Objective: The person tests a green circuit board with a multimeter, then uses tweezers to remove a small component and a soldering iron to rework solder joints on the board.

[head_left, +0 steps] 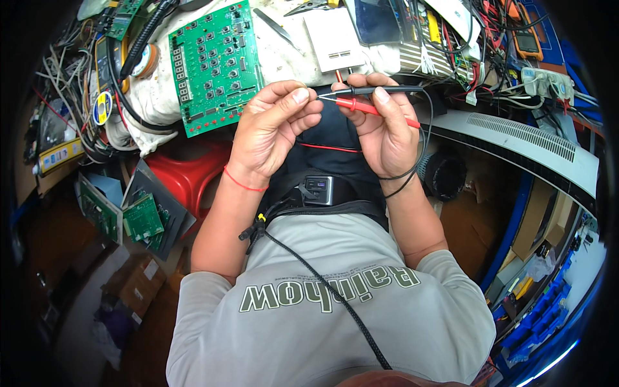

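The person wears a light grey T-shirt (387, 338) with loose short sleeves (454, 277); large block lettering (380, 291), dark green edged in white, crosses the chest, with smaller dark print on its far side. A braided black cable (325, 284) runs slantwise over the shirt, a yellow tie (261, 218) near its far left end. Farther off come a black waist belt (348, 208), a small black-and-silver box (318, 189) and dark trousers (332, 132). A thin red cord (245, 186) circles the left wrist (253, 173).
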Demonstrator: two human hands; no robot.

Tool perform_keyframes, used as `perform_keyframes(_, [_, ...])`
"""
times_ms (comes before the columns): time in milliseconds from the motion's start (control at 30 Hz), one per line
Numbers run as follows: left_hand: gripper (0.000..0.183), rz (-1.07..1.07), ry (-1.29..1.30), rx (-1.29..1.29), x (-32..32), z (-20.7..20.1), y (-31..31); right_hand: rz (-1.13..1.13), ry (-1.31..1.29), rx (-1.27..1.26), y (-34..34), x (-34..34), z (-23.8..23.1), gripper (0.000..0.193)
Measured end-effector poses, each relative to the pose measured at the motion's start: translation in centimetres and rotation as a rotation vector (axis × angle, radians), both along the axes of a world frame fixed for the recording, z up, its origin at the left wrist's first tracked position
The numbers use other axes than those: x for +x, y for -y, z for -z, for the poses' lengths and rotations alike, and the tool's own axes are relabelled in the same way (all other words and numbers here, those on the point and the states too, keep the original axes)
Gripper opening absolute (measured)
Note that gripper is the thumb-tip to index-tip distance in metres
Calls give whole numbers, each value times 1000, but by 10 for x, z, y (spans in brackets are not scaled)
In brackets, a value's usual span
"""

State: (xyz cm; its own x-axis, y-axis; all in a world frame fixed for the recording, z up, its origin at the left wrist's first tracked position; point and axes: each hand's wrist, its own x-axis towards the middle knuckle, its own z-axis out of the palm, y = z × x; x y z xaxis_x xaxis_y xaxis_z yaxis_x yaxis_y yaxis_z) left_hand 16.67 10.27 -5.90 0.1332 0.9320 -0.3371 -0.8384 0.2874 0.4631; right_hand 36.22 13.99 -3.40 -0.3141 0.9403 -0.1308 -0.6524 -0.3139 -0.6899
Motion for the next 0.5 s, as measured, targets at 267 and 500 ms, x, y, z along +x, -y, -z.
perform_keyframes(267, [21, -41, -160, -9, 9, 13, -17, 149, 46, 34, -28, 17, 24, 28])
perform_keyframes(500, [31, -161, -461, 64, 32, 16, -21, 102, 219, -76, -38, 26, 39, 27])
